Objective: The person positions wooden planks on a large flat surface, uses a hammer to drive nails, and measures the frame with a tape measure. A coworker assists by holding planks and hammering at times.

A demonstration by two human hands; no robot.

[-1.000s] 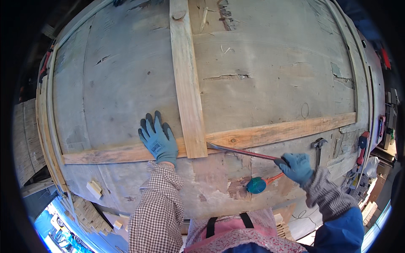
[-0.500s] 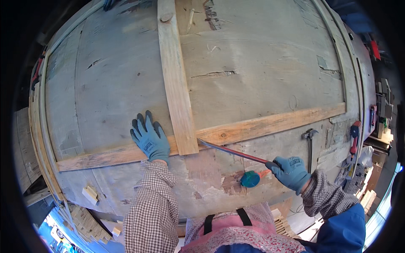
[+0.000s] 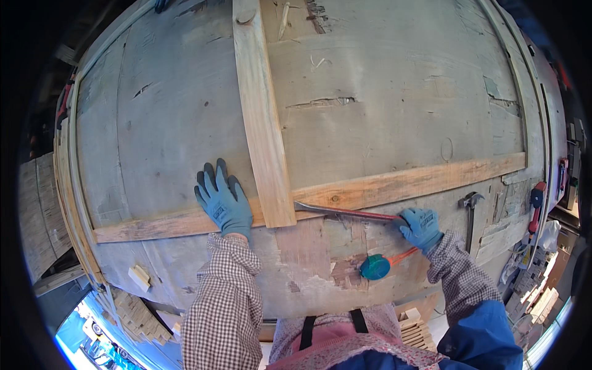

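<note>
Smooth metal pry bar [image 3: 351, 212], grainy wooden planks [image 3: 401, 185], rough, splintered matt plywood surface [image 3: 179, 123], cloth sleeves [image 3: 225, 296].

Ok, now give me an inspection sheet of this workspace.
Surface: broad grey wooden panel, cracked and splintered in places.
Job's things: red and dark pry bar, one end at the right edge of the upright plank; crosswise plank.
Clutter: hammer, round teal object, wood scrap.
Hands: gloved left hand spread over the crosswise plank; gloved right hand grips the bar.
Cables: none clearly made out.
Surroundings: stacked wood pieces, lower left.
</note>
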